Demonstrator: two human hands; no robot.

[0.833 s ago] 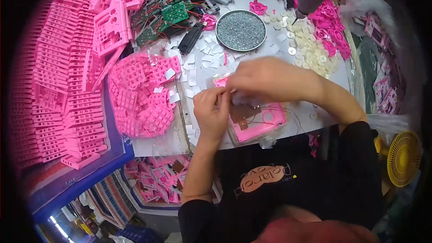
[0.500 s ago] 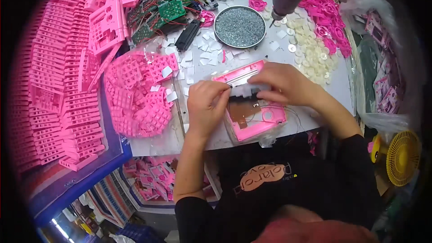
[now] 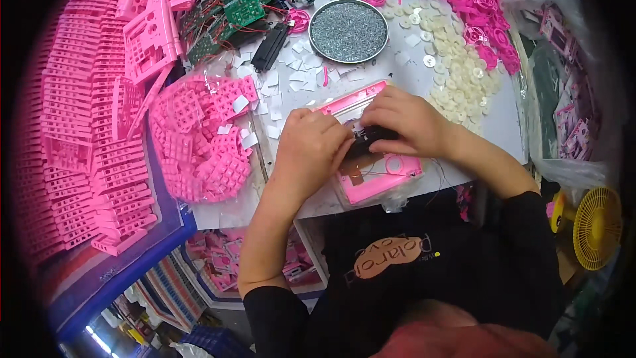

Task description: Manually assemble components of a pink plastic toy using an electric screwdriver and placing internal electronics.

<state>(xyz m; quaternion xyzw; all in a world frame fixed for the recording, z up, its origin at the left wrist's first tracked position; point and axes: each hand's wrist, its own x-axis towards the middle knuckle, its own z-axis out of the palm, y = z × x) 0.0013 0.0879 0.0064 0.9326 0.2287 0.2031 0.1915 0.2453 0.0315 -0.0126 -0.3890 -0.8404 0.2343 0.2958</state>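
In front of me on the table lies a pink plastic case [image 3: 381,189], its open side up, with a brown board and thin wires in it. Over its middle I hold a black plastic part [image 3: 373,138]. My left hand [image 3: 311,149] is closed, its fingertips pinching the left end of that part. From the right, my right hand [image 3: 407,122] curls its fingers and thumb around the other end. The fingers hide much of the part, so I cannot tell whether it touches the case.
A round tray of small screws [image 3: 349,30] stands beyond the case. White discs [image 3: 460,79] and pink rings [image 3: 474,0] lie to the right. On the left are a bag of pink key grids [image 3: 199,139], stacked pink housings [image 3: 99,126] and green circuit boards [image 3: 244,10].
Both hands have closed in on the black part, my left hand moving right and over the case. The hanging screwdriver has mostly left the view, which has shifted slightly.
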